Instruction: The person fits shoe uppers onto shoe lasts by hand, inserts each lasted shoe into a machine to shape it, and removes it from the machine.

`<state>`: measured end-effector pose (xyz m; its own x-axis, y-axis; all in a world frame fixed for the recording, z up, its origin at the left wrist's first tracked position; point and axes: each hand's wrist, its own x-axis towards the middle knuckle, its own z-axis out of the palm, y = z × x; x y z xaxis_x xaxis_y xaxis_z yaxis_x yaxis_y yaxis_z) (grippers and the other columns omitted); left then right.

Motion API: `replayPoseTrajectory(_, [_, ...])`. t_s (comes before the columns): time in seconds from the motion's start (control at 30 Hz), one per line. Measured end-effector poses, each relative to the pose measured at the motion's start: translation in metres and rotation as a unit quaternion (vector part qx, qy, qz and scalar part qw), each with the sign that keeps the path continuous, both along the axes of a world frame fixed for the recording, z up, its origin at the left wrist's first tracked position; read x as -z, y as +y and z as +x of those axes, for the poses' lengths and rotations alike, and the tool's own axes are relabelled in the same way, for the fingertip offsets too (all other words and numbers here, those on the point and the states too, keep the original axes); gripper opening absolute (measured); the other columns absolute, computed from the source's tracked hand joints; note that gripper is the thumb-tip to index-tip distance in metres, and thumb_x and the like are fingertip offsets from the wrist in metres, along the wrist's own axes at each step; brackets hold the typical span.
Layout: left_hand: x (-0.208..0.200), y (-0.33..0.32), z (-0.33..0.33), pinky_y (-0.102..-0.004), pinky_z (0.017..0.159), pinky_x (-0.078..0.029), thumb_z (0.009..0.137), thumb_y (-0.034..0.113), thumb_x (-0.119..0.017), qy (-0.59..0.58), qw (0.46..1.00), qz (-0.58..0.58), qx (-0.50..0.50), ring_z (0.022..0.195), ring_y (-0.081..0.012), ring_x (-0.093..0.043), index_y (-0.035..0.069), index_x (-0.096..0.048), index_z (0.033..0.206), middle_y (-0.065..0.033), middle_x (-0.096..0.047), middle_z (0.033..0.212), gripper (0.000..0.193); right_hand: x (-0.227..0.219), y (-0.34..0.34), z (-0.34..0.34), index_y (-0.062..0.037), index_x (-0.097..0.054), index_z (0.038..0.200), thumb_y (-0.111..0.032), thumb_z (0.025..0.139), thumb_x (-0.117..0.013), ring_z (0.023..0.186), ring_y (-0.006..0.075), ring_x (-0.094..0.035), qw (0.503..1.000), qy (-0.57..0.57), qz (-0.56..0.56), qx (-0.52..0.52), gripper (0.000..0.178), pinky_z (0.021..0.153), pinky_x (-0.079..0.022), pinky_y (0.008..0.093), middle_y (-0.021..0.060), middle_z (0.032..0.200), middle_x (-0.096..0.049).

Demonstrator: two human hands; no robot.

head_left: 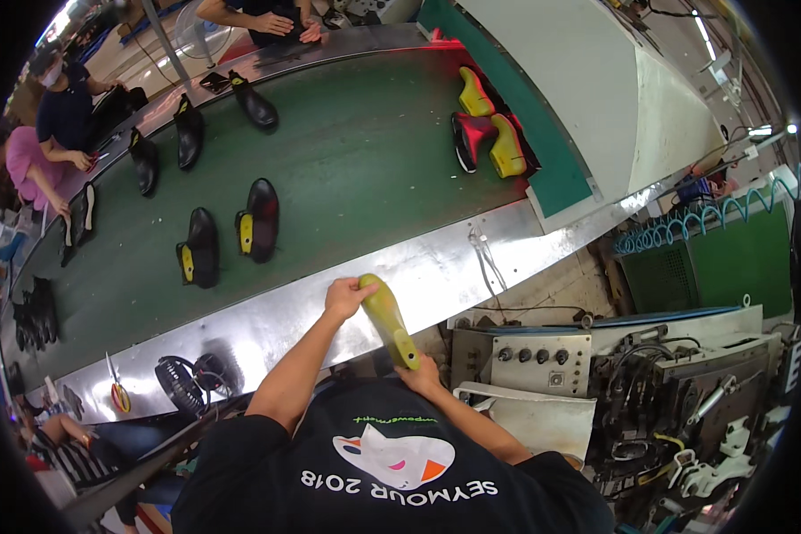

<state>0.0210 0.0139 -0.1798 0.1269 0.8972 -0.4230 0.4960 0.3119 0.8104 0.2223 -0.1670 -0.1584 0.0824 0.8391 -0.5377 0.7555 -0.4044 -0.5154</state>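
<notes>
Between my two hands is a yellow-green shoe last, held in front of my body at the metal edge of the conveyor. My left hand grips its toe end, fingers closed round it. At the other end, by the dark hole in the top, my right hand is closed on the last; part of that hand is hidden. Beyond them on the green belt, a black shoe and another black shoe lie with yellow lasts inside.
More black boots stand along the belt's far side. Yellow lasts and a red-lit shoe sit at the machine opening. A small fan and scissors are on the metal edge. Co-workers sit across; machinery stands right.
</notes>
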Motion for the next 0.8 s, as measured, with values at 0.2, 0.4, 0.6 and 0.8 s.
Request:
replayPoseTrajectory(0.2, [0.001, -0.019, 0.001, -0.0313, 0.068, -0.053, 0.079, 0.042, -0.078, -0.049, 0.996, 0.048, -0.052, 0.071, -0.0173, -0.069, 0.007, -0.075, 0.098, -0.0087, -0.073, 0.081, 0.04, -0.035, 0.088, 0.055, -0.0057, -0.067, 0.099, -0.041, 0.089, -0.056, 0.093, 0.0412, -0.066, 0.994, -0.095, 0.007, -0.047, 0.039, 0.083, -0.053, 0.0507, 0.0241, 0.099, -0.068])
replayPoseTrajectory(0.4, [-0.008, -0.034, 0.014, -0.0273, 0.067, -0.054, 0.076, 0.033, -0.085, -0.005, 0.986, 0.11, -0.124, 0.072, -0.0137, -0.061, -0.005, -0.063, 0.117, -0.007, -0.064, 0.084, 0.06, -0.043, 0.325, 0.135, -0.0188, -0.041, 0.147, -0.04, 0.085, -0.066, 0.12, 0.041, -0.056, 0.958, -0.226, 0.178, -0.008, 0.07, 0.097, -0.049, 0.0479, 0.0242, 0.149, -0.037])
replayPoseTrajectory(0.6, [-0.011, -0.035, 0.014, -0.0281, 0.07, -0.054, 0.077, 0.032, -0.084, -0.006, 0.99, 0.092, -0.108, 0.075, -0.015, -0.062, -0.004, -0.061, 0.12, -0.0083, -0.064, 0.088, 0.06, -0.045, 0.423, 0.153, -0.0107, -0.036, 0.149, -0.042, 0.086, -0.064, 0.128, 0.0373, -0.051, 0.964, -0.26, 0.052, 0.009, 0.076, 0.1, -0.047, 0.0471, 0.0215, 0.159, -0.022])
replayPoseTrajectory(0.8, [-0.039, -0.024, 0.017, -0.0355, 0.085, -0.051, 0.075, 0.033, -0.083, 0.054, 0.979, 0.183, -0.069, 0.096, -0.027, -0.06, -0.001, -0.058, 0.125, -0.0161, -0.059, 0.111, 0.066, -0.059, 0.353, 0.135, 0.0028, -0.045, 0.141, -0.046, 0.086, -0.064, 0.114, 0.0381, -0.061, 0.955, -0.149, 0.255, -0.015, 0.076, 0.099, -0.047, 0.0433, 0.0255, 0.142, -0.049])
